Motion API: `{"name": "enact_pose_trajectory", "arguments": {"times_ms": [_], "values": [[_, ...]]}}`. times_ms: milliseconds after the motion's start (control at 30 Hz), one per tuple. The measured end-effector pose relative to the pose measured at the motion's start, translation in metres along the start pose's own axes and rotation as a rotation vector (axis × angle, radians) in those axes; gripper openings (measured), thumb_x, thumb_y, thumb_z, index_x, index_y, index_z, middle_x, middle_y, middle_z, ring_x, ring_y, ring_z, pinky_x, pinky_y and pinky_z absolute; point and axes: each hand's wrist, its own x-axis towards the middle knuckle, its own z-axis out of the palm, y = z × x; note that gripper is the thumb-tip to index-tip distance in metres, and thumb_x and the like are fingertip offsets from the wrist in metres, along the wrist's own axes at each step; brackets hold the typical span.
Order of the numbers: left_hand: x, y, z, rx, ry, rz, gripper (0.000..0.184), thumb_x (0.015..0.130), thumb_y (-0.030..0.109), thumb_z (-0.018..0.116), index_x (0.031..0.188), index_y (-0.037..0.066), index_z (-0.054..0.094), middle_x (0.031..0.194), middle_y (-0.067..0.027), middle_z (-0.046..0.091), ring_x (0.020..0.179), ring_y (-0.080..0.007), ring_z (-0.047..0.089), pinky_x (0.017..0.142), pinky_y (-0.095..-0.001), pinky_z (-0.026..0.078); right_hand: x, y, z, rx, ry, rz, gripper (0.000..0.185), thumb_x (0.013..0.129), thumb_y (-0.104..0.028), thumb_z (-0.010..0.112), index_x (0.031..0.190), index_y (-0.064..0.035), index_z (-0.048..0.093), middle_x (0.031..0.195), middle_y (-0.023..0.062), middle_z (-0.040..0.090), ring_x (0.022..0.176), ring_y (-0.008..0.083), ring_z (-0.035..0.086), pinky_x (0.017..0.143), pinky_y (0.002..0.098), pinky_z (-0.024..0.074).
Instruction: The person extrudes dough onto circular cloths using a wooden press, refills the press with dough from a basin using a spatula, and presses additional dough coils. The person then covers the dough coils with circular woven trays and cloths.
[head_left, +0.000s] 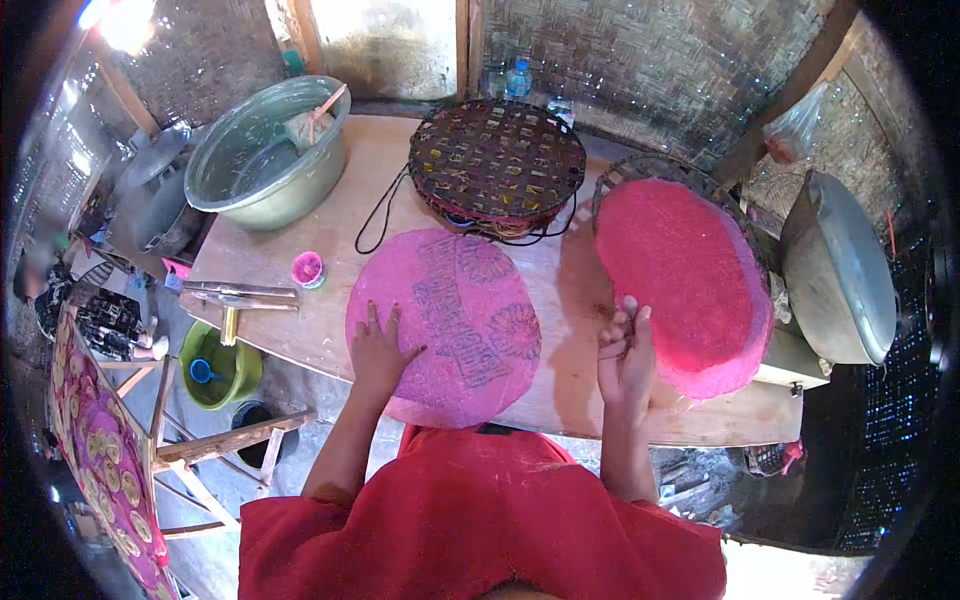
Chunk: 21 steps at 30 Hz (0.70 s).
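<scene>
My left hand (378, 355) lies with fingers spread on the left part of a round, flat pink sheet (440, 330), which carries dark lettering and flower-like marks. My right hand (627, 360) is raised beside the near left edge of an oval, deeper-pink slab or stack (680, 270), fingers curled toward the palm. Whether anything is in those fingers is hidden. The oval layers rest partly over a dark woven tray (735, 195), with a paler pink layer showing underneath.
A wooden table (330, 165) carries a large green basin (275, 190), a lidded woven basket (497, 160) with a black cord, a pink-filled cup (308, 269) and long tools (240, 290). A big metal pan (840, 270) stands right. A green tub (245, 375) is below left.
</scene>
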Motion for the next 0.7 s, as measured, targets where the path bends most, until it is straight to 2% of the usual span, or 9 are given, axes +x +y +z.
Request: {"name": "enact_pose_trajectory", "arguments": {"times_ms": [200, 267, 367, 400, 467, 500, 533, 600, 700], "values": [[0.002, 0.002, -0.005, -0.132, -0.008, -0.031, 0.080, 0.071, 0.057, 0.064, 0.136, 0.015, 0.040, 0.142, -0.0241, 0.028, 0.122, -0.0437, 0.037, 0.098, -0.0516, 0.034, -0.028, 0.018, 0.007, -0.096, 0.040, 0.250, 0.027, 0.095, -0.028, 0.047, 0.104, -0.0033, 0.056, 0.081, 0.0033, 0.057, 0.066, 0.0114, 0.050, 0.063, 0.0251, 0.0421], [-0.002, 0.010, -0.011, -0.004, 0.115, 0.150, 0.078, 0.073, 0.057, 0.062, 0.136, 0.019, 0.039, 0.144, -0.0210, 0.026, 0.129, -0.0456, 0.026, 0.103, -0.0577, 0.023, -0.033, 0.033, -0.001, -0.074, -0.022, 0.355, 0.026, 0.095, -0.026, 0.047, 0.104, -0.0036, 0.056, 0.083, 0.0035, 0.058, 0.069, 0.0125, 0.052, 0.065, 0.0259, 0.0436], [-0.008, 0.022, -0.007, -0.091, -0.078, 0.254, 0.077, 0.074, 0.057, 0.061, 0.138, 0.024, 0.035, 0.148, -0.0178, 0.018, 0.134, -0.0465, 0.012, 0.103, -0.0655, 0.011, -0.035, 0.064, -0.032, -0.639, -0.104, 0.412, 0.023, 0.092, -0.020, 0.051, 0.109, -0.0062, 0.055, 0.099, 0.0089, 0.058, 0.086, 0.0201, 0.057, 0.077, 0.0333, 0.0460], [-0.010, 0.024, -0.002, -0.090, -0.077, 0.242, 0.077, 0.074, 0.057, 0.061, 0.138, 0.024, 0.035, 0.148, -0.0178, 0.018, 0.134, -0.0465, 0.012, 0.103, -0.0655, 0.011, -0.038, 0.068, -0.029, -0.640, -0.113, 0.421, 0.023, 0.092, -0.020, 0.051, 0.109, -0.0062, 0.055, 0.099, 0.0089, 0.058, 0.086, 0.0201, 0.057, 0.077, 0.0333, 0.0460], [-0.009, 0.028, 0.009, -0.112, -0.047, 0.235, 0.076, 0.075, 0.059, 0.059, 0.140, 0.029, 0.032, 0.149, -0.0171, 0.016, 0.134, -0.0473, 0.010, 0.099, -0.0707, 0.009, -0.042, 0.077, -0.018, -1.751, -0.488, -0.431, 0.031, 0.083, -0.018, 0.057, 0.109, -0.0007, 0.054, 0.108, 0.0183, 0.053, 0.099, 0.0311, 0.051, 0.088, 0.0438, 0.0412], [-0.008, 0.031, 0.009, -0.112, -0.051, 0.231, 0.076, 0.075, 0.059, 0.059, 0.140, 0.029, 0.032, 0.149, -0.0171, 0.016, 0.134, -0.0473, 0.010, 0.099, -0.0707, 0.009, -0.043, 0.083, -0.019, -1.794, -0.445, -0.362, 0.038, 0.076, -0.016, 0.060, 0.110, -0.0002, 0.053, 0.116, 0.0226, 0.047, 0.110, 0.0373, 0.042, 0.096, 0.0468, 0.0324], [-0.007, 0.034, 0.009, -0.104, -0.048, 0.204, 0.078, 0.075, 0.060, 0.058, 0.140, 0.029, 0.030, 0.149, -0.0166, 0.016, 0.134, -0.0472, 0.010, 0.099, -0.0715, 0.009, -0.042, 0.086, -0.019, -1.796, -0.446, -0.350, 0.038, 0.076, -0.016, 0.060, 0.110, -0.0002, 0.053, 0.116, 0.0226, 0.047, 0.110, 0.0373, 0.042, 0.096, 0.0468, 0.0324], [-0.007, 0.036, 0.010, -0.100, -0.045, 0.175, 0.079, 0.075, 0.061, 0.058, 0.141, 0.030, 0.029, 0.149, -0.0161, 0.016, 0.134, -0.0471, 0.010, 0.098, -0.0723, 0.009, -0.028, 0.089, -0.018, -1.693, -0.122, -0.086, 0.041, 0.075, -0.018, 0.062, 0.111, -0.0001, 0.051, 0.113, 0.0218, 0.050, 0.111, 0.0378, 0.044, 0.094, 0.0439, 0.0360], [-0.008, 0.037, 0.012, -0.088, -0.014, 0.167, 0.079, 0.075, 0.061, 0.057, 0.141, 0.030, 0.028, 0.149, -0.0158, 0.016, 0.135, -0.0467, 0.010, 0.098, -0.0728, 0.009, -0.003, 0.090, -0.038, -1.801, -0.206, 0.040, 0.044, 0.074, -0.018, 0.064, 0.111, 0.0009, 0.048, 0.104, 0.0223, 0.055, 0.105, 0.0384, 0.050, 0.089, 0.0424, 0.0407]]}}
